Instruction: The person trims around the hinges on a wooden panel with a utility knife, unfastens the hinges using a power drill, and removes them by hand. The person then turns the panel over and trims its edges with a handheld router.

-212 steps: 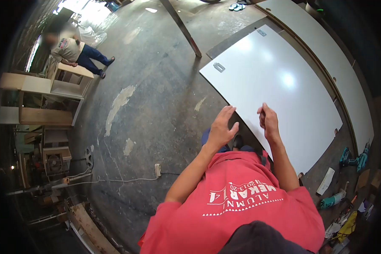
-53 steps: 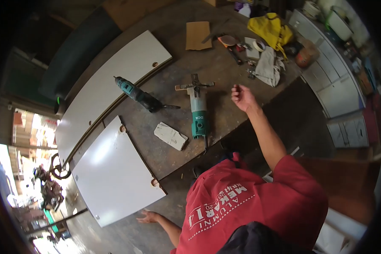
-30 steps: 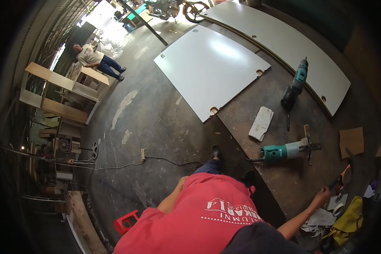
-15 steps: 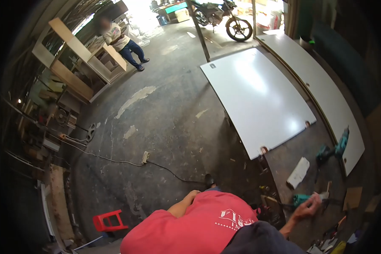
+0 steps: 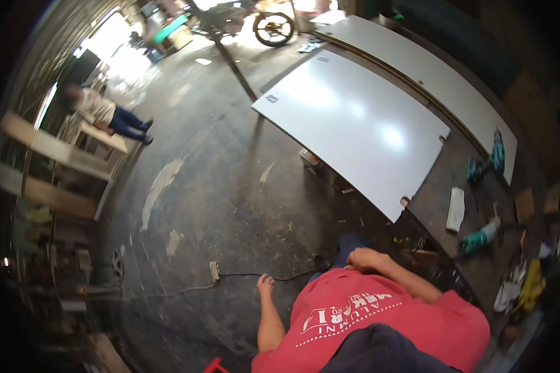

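My left hand (image 5: 265,285) hangs in the air over the concrete floor, fingers loosely apart and nothing in them. Near the front of my waist, above the hem of the red shirt (image 5: 367,304), my right hand (image 5: 364,259) has its fingers curled in; what they hold, if anything, is hidden. The white panel (image 5: 354,137) lies beyond my hands on the workbench, with two metal fittings at its far end and two cut-outs at its near end. Neither hand touches it.
A long white panel (image 5: 429,81) lies farther back. At right are a teal drill (image 5: 496,155), a green power tool (image 5: 479,237), a white block (image 5: 455,209) and a yellow cloth (image 5: 532,286). A socket box (image 5: 214,271) with cable lies on the floor. A person (image 5: 109,115) stands far left.
The view has swung. My right hand has moved from above the green power tool to my waist. My left hand has left my waist and now hangs over the floor.
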Available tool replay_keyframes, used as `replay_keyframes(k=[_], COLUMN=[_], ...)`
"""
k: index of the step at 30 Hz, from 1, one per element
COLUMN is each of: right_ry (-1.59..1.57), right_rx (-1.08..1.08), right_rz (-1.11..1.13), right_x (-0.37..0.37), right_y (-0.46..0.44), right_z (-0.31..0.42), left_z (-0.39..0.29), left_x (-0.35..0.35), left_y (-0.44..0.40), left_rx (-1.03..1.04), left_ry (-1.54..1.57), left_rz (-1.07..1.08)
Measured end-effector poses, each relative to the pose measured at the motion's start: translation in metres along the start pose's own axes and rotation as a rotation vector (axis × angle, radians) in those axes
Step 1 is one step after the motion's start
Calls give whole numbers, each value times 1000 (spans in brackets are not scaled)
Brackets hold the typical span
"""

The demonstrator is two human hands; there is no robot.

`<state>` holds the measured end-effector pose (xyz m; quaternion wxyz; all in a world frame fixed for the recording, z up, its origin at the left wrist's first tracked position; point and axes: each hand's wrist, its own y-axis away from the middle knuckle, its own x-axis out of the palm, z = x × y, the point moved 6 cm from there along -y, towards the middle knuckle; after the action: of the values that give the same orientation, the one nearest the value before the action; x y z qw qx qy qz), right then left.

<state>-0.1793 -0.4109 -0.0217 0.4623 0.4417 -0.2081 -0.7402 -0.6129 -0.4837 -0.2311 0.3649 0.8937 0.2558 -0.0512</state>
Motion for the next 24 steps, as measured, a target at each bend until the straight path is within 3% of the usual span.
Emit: replay_keyframes(k=[2, 3, 6, 11, 15, 16, 17, 22, 24], right_ry=[-28, -68, -237, -363, -199, -212, -150, -17, 1], right_rx=[-51, -92, -240, -149, -66, -46, -37, 94, 159], right_rz=[-164, -280, -790, -1120, -1437, -1377, -1479, -1817, -1850], right_x=[-37, -55, -119, -205, -281, -307, -336, -486, -503], right_y=[8, 6, 8, -10, -33, -39, -36, -11, -38], right_z=[13, 15, 17, 0, -25, -31, -34, -63, -103], left_z=[20, 53, 75, 49, -17, -39, -64, -207, -269], left_x=[-7, -11, -8, 19, 45, 49, 56, 93, 109], left_y=[14, -2, 31, 18, -31, -45, -59, -137, -146], left_rx=[-123, -98, -238, -282, -228, -207, -182, 3, 54], left_ry=[66, -111, -223, -308, -302, -293, -271, -164, -184], left_rz=[95, 246, 326, 394, 381, 370, 361, 225, 159])
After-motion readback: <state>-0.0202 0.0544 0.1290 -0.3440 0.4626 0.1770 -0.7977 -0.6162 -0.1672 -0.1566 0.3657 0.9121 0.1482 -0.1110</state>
